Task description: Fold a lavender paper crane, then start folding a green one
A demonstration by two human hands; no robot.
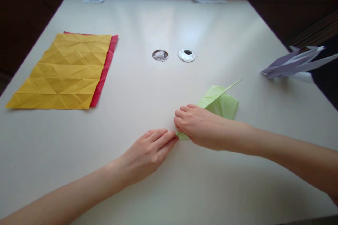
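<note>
Forearm on the left side is slanting up from the bottom corner, and the left hand (150, 149) is resting palm-down on the white table (137, 88), its fingers lying nearly straight and pointing away to the right. Narrow grip here: those fingertips are meeting at the near-left tip of the light green paper (228, 105) and seem to be pinching it.

Just beyond, nearly touching, the right hand (195, 123) is arching over that same end, knuckles bent, fingers curling together and pointing left. Its fingertips are hiding from view, so I cannot tell whether it is gripping or only pressing.

Now the relation that is mattering most: the folded paper is running on a diagonal, near-left to far-right, so its bulk is lying beyond the right hand, under and past the wrist, while the left hand is meeting only the tip. The right hand is covering more of it. A thin point is sticking up at the far end.

Farther out, a purple folded paper (287, 65) is sitting by the right edge, and a yellow sheet (71, 70) is lying over a red sheet (101, 86) on the left, both well apart from the hands.
</note>
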